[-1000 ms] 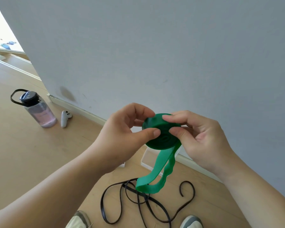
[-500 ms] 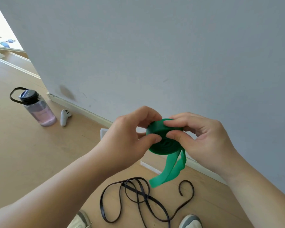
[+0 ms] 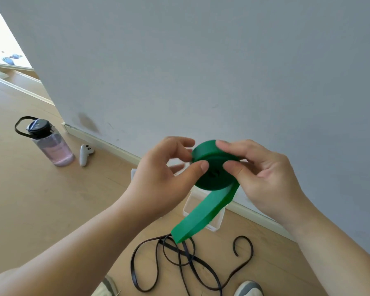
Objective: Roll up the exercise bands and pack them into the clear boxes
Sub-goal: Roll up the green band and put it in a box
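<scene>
**Winding the last of the green band into its coil**

A pale wall [image 3: 222, 60] is filling most of the view, with a wooden floor [image 3: 30, 199] running below it. On the floor a black band [image 3: 179, 263] is lying loose and tangled between two shoes, waiting its turn. A clear box [image 3: 219, 221] is sitting by the skirting board, mostly hidden behind the hands. Further left a water bottle [image 3: 51, 144] is standing near a small white controller [image 3: 84, 154].

The green band [image 3: 214, 167] is being held up in the air in front of the wall, almost fully rolled into a flat disc, with a short doubled tail hanging down towards the box.

To finish well, the person is probably needing to keep the tail flat and taut while turning the disc, so the layers are stacking evenly and not telescoping sideways.

The left hand [image 3: 160, 180] is pinching the coil's near edge, thumb on the face, fingers curled behind. The right hand [image 3: 263, 174] is gripping the far side, thumb pressing the face and fingers lying over the rim. Both are closed only partway, lightly enough for turning.
</scene>
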